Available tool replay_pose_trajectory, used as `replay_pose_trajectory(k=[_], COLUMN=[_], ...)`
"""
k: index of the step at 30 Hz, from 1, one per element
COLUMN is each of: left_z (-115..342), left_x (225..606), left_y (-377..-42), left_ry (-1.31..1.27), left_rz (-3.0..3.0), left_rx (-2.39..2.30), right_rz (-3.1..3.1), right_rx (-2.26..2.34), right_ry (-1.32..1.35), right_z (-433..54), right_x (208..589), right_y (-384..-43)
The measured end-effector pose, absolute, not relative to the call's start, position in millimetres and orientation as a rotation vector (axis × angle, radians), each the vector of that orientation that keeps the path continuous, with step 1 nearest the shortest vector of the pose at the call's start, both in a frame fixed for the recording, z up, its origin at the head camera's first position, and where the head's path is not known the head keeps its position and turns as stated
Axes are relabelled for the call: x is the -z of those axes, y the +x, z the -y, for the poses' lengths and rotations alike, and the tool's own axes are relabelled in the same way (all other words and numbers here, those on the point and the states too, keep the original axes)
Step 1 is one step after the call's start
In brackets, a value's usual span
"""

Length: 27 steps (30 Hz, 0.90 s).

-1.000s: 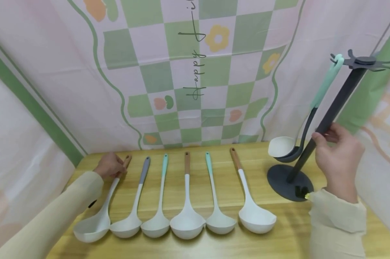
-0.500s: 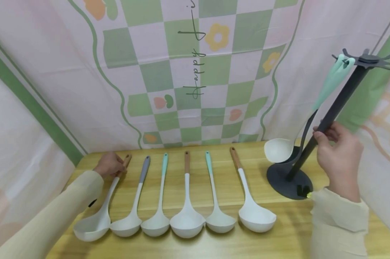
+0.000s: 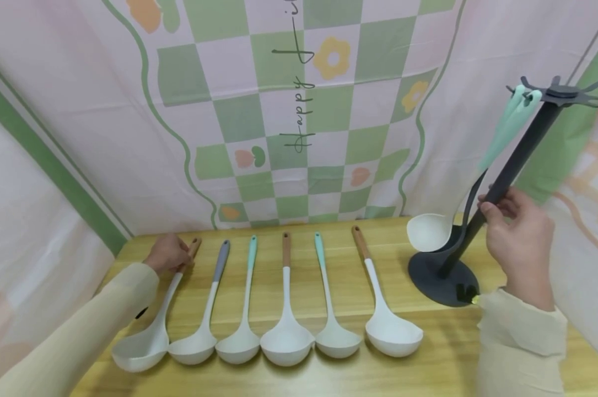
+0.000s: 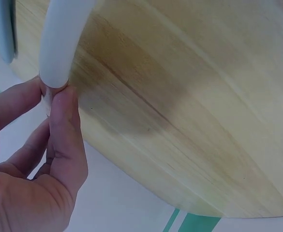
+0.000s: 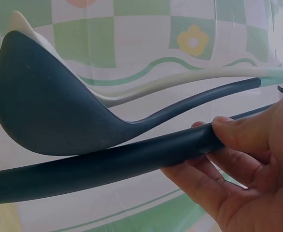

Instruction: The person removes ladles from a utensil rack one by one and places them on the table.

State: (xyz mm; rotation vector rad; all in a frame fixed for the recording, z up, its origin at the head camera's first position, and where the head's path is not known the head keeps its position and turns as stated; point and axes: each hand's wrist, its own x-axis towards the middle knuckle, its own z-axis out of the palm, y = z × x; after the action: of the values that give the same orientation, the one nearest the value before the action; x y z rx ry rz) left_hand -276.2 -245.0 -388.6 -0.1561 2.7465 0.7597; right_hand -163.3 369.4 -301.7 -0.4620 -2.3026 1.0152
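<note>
At the table's left end my left hand (image 3: 171, 253) pinches the brown handle of a white ladle (image 3: 142, 347) between thumb and fingers; its bowl is toward me. In the left wrist view the fingertips grip just where the white stem (image 4: 66, 43) meets the handle. My right hand (image 3: 522, 242) holds the black post of a utensil stand (image 3: 519, 157) at mid-height, thumb in front. From the stand's top hooks hang two ladles with mint handles: one with a cream bowl (image 3: 429, 232), the other with a dark bowl (image 5: 54, 96) close against the post.
Between my hands several ladles lie in a row, handles away from me: a grey-handled one (image 3: 221, 262), mint-handled ones (image 3: 252, 253), and brown-handled ones (image 3: 286, 251). The wooden table (image 3: 338, 380) ends at a patterned cloth (image 3: 279, 110) behind, with more cloth at both sides.
The stand's top has turned slightly, so both mint handles now show apart and the cream bowl covers more of the dark one. My left hand has stayed on its ladle.
</note>
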Motion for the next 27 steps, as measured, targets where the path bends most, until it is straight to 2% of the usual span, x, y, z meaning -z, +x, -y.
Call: replay_pose_trajectory(k=[12,17,22,27], left_z=[244,240,210,157], left_x=[386,372,343,318], left_y=[-272,-273,-280,-287], left_ry=[-0.107,-0.042,0.026,0.168], left_rz=[-2.763,-2.773,-2.819,-2.851], left_rx=[-0.736,-0.588,-0.620,-0.790], right_rz=[2.332,2.337,2.338,2.359], right_rx=[-1.014,-1.006,-0.996,-1.003], right_ry=[-0.437,-0.423,-0.429,-0.420], right_z=[-368,-368,-368,-368], right_x=[301,300,300,301], right_y=[-160,-162,-163,-162])
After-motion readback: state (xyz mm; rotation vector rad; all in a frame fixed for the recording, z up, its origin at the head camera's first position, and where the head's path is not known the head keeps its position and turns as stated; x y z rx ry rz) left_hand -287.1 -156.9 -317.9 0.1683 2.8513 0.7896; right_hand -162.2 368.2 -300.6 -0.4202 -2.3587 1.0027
